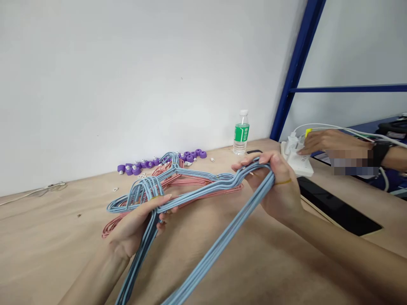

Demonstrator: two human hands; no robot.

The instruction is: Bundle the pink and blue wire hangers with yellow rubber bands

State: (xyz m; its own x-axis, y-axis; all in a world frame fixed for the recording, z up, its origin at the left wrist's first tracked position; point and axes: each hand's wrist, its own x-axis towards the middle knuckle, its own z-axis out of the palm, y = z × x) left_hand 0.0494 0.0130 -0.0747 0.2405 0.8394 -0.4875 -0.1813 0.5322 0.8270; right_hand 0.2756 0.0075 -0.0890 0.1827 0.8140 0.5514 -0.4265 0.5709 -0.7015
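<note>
A bundle of blue clothes hangers is held up between both hands. My left hand is closed around its neck, just below the row of hooks. Around the curved shoulder end at the right, my right hand is wrapped with thumb and fingers. The bundle's lower bars run out of view at the bottom. Behind it on the table lie more blue hangers, on top of pink hangers, partly hidden by the held bundle and my left hand.
Several purple round pieces with white tips line the wall. A water bottle stands behind my right hand. To the right are a phone, a white power strip with cables, and another person's hand touching it.
</note>
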